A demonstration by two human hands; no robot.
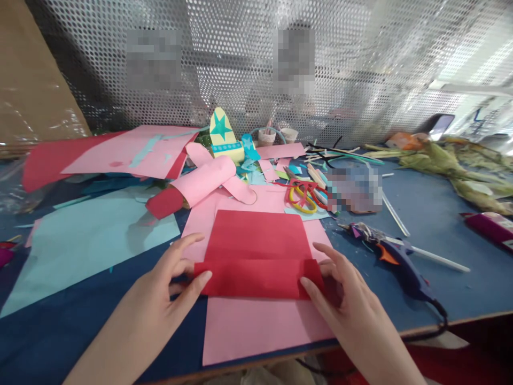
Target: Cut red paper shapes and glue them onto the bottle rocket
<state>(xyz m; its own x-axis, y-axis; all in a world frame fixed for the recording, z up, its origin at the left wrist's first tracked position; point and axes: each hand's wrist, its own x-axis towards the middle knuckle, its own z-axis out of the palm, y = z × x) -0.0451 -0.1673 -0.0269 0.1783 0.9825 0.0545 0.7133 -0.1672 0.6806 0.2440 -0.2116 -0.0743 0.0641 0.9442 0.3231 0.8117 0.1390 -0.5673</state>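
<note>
A red paper sheet lies on a pink sheet near the table's front edge. Its near edge is turned up into a folded band. My left hand pinches the band's left end, thumb on top and fingers behind. My right hand holds the band's right end the same way, thumb pressed on the red fold. Both hands are closed on the paper.
A blue glue gun lies right of my right hand with its cord over the table edge. Red and yellow scissors, a pink paper roll, a light blue sheet, paper scraps, sticks and a star-decorated paper piece lie behind.
</note>
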